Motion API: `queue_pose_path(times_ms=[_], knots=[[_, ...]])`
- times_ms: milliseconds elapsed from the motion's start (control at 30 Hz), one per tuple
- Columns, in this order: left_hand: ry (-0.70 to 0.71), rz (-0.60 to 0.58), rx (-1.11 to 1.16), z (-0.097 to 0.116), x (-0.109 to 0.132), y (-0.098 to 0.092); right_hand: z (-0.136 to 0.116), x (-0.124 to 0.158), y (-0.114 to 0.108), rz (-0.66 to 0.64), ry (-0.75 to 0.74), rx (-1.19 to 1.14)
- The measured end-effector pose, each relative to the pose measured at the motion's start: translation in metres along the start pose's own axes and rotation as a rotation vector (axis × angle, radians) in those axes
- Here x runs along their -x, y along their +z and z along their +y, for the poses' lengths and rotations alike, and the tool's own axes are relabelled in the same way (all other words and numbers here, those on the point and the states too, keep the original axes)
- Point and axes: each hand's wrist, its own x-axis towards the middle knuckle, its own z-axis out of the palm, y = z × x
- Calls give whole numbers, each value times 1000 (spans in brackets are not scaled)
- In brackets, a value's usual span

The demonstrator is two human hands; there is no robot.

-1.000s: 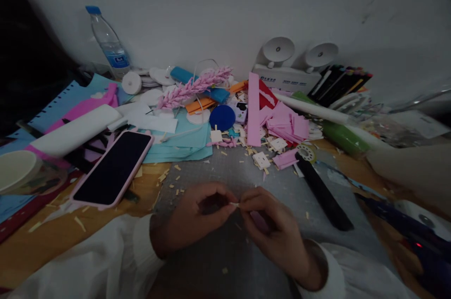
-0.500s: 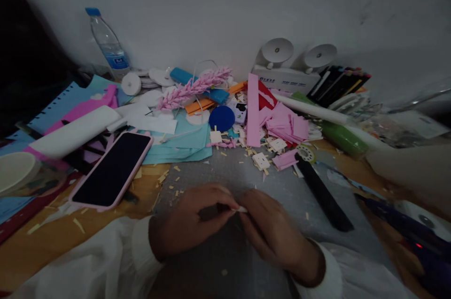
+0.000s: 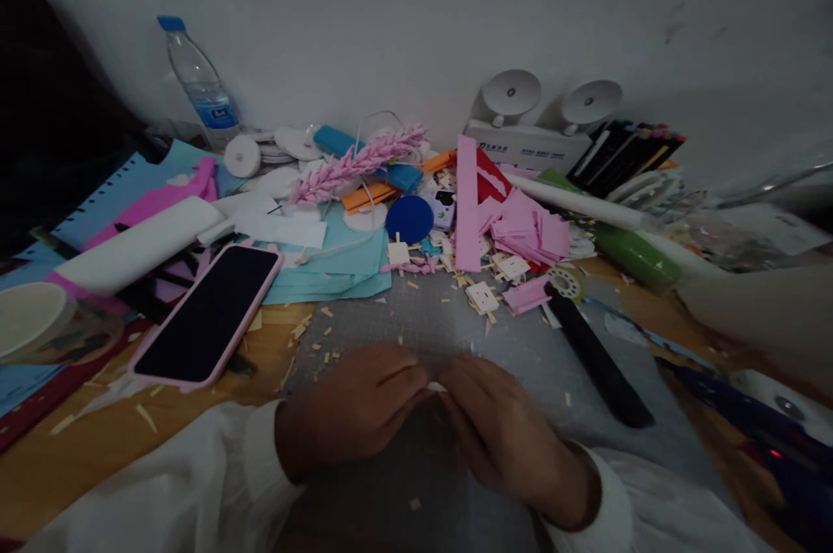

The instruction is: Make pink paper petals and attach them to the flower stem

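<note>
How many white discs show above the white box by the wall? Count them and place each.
2: left disc, above the white box; right disc, nearer the black pens. Others may be hidden.

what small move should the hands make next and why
Probably ease the right hand slightly away from the left hand to check the small pale piece, since only a sliver of it shows between them.
</note>
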Motion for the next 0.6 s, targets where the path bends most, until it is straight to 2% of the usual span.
queue_pose_path(times_ms=[100,267,467,533,600], knots=[[20,50,-64,5,0,1,-2,2,3,38,38,42],[23,-5,11,2,2,-4,0,5,9,64,101,-25],[54,-37,442,-5,2,-9,3,5,2,43,-39,-227],[62,-16,496,-4,2,-8,3,5,0,36,-79,-235],[25,55,485,-2,3,-5,3,6,-2,54,-102,-223]])
